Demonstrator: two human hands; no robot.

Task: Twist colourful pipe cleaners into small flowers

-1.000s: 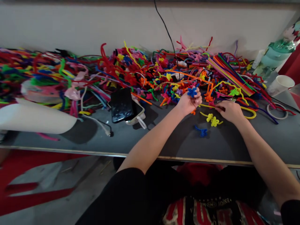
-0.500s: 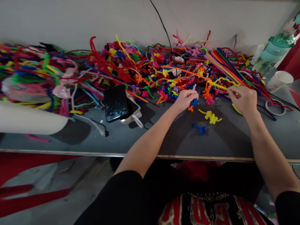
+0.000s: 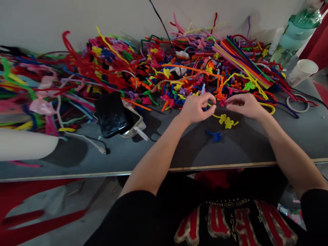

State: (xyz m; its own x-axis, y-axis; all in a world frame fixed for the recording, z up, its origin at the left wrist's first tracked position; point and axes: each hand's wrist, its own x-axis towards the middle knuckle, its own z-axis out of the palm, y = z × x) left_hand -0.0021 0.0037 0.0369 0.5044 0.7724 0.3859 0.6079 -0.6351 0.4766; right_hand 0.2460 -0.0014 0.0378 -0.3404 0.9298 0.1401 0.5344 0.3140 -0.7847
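My left hand (image 3: 197,107) is curled around a blue pipe-cleaner piece, mostly hidden by the fingers. A light-blue tip (image 3: 203,89) stands up just behind that hand. Facing it from the right, my right hand (image 3: 244,105) has thumb and fingers apart, with nothing visible between them. Under and between the hands lie a yellow pipe-cleaner flower piece (image 3: 227,121) and, nearer the table edge, a small blue pipe-cleaner flower (image 3: 217,136). A pink flower (image 3: 222,100) sits close to the right fingertips. Beyond the right hand are a light-green flower (image 3: 249,86) and a bent yellow pipe cleaner (image 3: 241,77).
A tangled heap of coloured pipe cleaners (image 3: 107,75) runs along the wall. A black phone (image 3: 111,114) rests by a white-cased device (image 3: 134,123). At right are a bundle of straight pipe cleaners (image 3: 243,63), a tape roll (image 3: 298,103), a paper cup (image 3: 302,73) and a green bottle (image 3: 294,37).
My right hand has let go of the yellow pipe cleaner and moved left toward my left hand. My left hand's fingers have loosened somewhat. The camera view has shifted right.
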